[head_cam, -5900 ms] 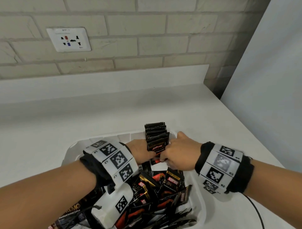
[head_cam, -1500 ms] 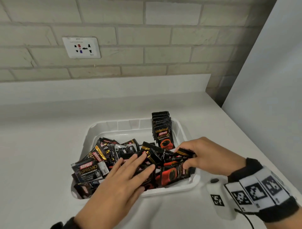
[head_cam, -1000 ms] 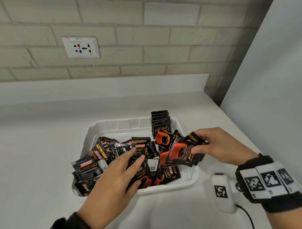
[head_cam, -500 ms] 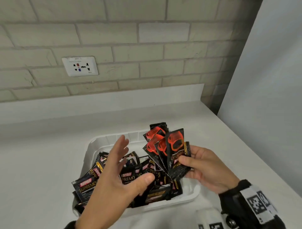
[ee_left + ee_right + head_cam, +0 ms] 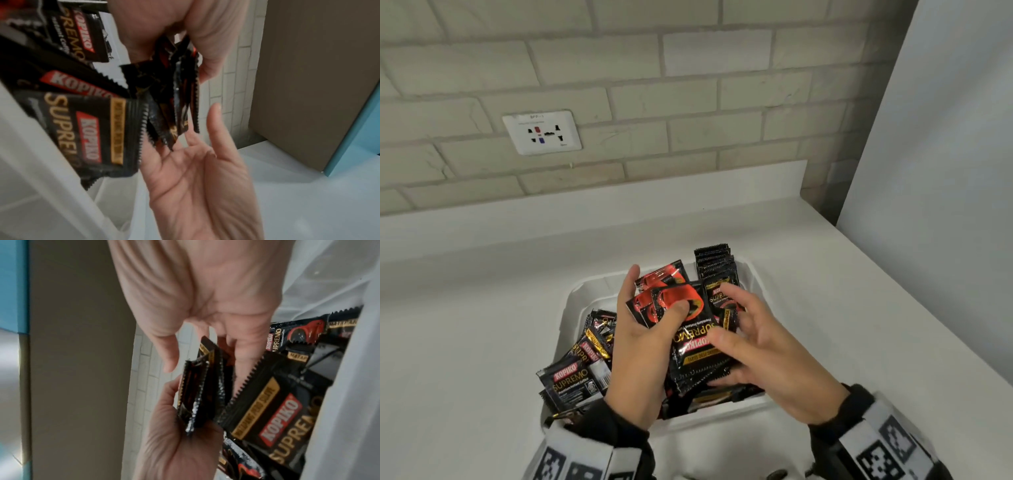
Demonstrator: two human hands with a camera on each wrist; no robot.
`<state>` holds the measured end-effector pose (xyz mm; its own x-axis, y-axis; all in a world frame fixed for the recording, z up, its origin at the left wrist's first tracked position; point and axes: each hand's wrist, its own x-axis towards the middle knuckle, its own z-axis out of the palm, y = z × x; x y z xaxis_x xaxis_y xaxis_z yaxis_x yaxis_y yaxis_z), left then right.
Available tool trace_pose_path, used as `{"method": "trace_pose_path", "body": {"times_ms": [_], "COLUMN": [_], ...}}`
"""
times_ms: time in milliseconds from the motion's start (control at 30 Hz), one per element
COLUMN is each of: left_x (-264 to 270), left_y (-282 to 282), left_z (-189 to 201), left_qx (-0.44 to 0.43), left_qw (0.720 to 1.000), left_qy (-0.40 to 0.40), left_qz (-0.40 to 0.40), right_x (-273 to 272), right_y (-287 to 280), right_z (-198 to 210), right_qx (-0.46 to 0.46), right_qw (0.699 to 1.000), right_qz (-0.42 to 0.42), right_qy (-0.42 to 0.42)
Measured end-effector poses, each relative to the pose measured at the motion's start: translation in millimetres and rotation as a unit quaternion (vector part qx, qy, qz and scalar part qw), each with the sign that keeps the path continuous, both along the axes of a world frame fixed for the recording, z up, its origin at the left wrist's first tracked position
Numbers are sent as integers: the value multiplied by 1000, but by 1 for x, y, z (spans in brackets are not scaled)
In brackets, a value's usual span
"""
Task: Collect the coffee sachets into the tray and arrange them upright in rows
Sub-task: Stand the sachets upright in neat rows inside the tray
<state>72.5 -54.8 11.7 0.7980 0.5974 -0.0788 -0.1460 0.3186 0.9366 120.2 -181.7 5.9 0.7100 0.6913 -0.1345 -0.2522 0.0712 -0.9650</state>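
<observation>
I held a fanned bundle of black foil coffee sachets [image 5: 681, 322] printed with red cups and gold lettering above the white plastic tray [image 5: 577, 301], which sat on the white countertop [image 5: 465, 325]. My left hand [image 5: 640, 349] gripped the bundle, thumb pressed across the red cup on the front sachet and fingers reaching up behind the pack. My right hand [image 5: 767, 356] met the same bundle from the other side: its thumb lay on the lower front of the pack and its fingers were loosely spread and partly bent around the right edge, though how firmly they closed I could not tell from the head view. In the left wrist view the sachets hung edge-on, with my left palm [image 5: 201, 186] flat and open beneath their serrated ends, and the other hand above pinching them. The right wrist view showed the same pack edge-on between the two hands [image 5: 205, 305]. A row of upright black sachets [image 5: 715, 270] stood against the far right corner of the tray, just behind my right fingers. A loose heap of black sachets [image 5: 582, 370] lay flat and overlapping in the left and near parts of the tray, one hanging over the near left rim. On the pale brick wall behind was a white wall socket plate [image 5: 541, 132].
</observation>
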Motion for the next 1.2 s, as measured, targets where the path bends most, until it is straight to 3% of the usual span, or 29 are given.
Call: {"method": "trace_pose_path", "body": {"times_ms": [267,467,700,867,967,1067,1200], "left_x": [5,1,-3,-2,-3,-4,-3], "left_y": [-18,-13,15,-1,-14,-17,-15], "left_z": [-10,-10,3,0,-5,-6,0], "left_qx": [-16,-38,33,-24,-16,-46,-96], "left_qw": [1000,998,995,997,999,999,995], "left_qy": [-6,-14,20,-8,-10,-9,-33], "left_qz": [5,-43,-95,-69,-31,-14,3], "right_x": [-8,1,13,2,-8,-7,2], "right_y": [8,4,-1,11,19,16,11], "right_z": [-4,-10,-1,-1,2,8,6], "right_qx": [-22,-8,-13,17,-2,-7,8], "right_qw": [997,999,999,997,993,992,995], "right_qz": [54,-27,-37,-67,-6,49,-28], "right_qy": [-57,-27,-32,-44,-114,-119,-94]}}
